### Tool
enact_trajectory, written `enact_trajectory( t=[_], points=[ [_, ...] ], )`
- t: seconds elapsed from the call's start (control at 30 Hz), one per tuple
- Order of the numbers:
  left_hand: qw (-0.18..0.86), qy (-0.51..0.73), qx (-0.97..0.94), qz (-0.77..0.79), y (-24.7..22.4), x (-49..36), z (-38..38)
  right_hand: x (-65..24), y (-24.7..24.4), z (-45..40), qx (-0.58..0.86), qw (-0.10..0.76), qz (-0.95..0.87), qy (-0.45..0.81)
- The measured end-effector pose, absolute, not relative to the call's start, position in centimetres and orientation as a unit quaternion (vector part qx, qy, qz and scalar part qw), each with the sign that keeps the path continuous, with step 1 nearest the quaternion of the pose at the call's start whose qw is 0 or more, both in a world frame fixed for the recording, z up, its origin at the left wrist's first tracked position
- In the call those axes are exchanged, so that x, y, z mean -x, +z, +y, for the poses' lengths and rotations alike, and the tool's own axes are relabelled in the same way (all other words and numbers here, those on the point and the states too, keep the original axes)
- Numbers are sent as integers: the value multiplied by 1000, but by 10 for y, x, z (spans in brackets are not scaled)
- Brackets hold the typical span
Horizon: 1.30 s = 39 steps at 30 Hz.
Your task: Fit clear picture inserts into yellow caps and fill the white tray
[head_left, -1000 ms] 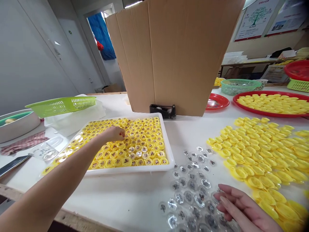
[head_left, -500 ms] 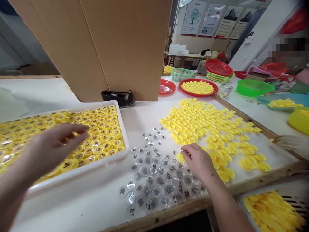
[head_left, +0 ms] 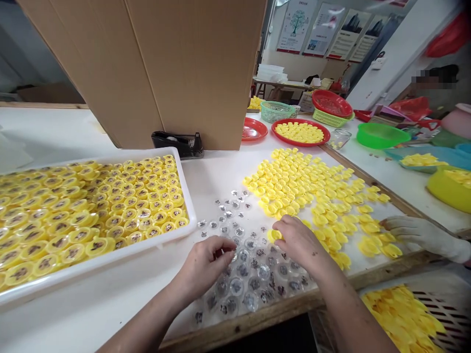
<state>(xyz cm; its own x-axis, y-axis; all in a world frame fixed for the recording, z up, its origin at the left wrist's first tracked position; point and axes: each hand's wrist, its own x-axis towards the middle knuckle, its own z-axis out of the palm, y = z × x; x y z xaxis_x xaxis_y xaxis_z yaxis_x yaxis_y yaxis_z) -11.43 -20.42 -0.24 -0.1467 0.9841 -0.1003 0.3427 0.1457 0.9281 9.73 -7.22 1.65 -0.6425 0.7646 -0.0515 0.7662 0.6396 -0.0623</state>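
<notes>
My left hand (head_left: 210, 262) is over the loose clear plastic discs (head_left: 250, 300), which carry small dark printed pictures. Its thumb and fingertips come together at one edge of the discs; what they pinch, if anything, is too small to tell. My right hand (head_left: 300, 241) is closed on a small yellow plastic cup (head_left: 273, 236), held just above the discs. Many more yellow cups (head_left: 290, 184) lie spread on the table beyond and to the right. On the left, a white tray (head_left: 187, 196) is filled with yellow cups topped by picture discs.
A cardboard box (head_left: 191, 73) stands behind the tray, with a black tape dispenser (head_left: 178, 143) before it. A red plate (head_left: 324, 139) of yellow pieces is farther back. At right, another person's gloved hand (head_left: 419, 235) touches cups. Below the wooden edge (head_left: 294, 309) sits a crate of yellow pieces (head_left: 401, 314).
My left hand has moved right, from above the tray to the clear discs. My right hand stays by the same yellow cup. The other person's gloved hand has reached left to the cups.
</notes>
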Motion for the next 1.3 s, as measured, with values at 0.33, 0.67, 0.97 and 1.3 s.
enact_trajectory(
  t=[0.33, 0.67, 0.97, 1.3],
  points=[
    [757, 520, -145, 369, -16, 111, -207, -44, 53, -128, -208, -149, 931, -259],
    [742, 590, -70, 311, -14, 127, -204, -56, 2, -61, -457, 38, 886, -60],
    [725, 604, -72, 324, -15, 126, -205, -52, -11, -56, -484, 43, 872, -57],
    [729, 602, -75, 318, -22, 123, -204, -42, 30, -103, -365, -166, 888, -224]
  ],
)
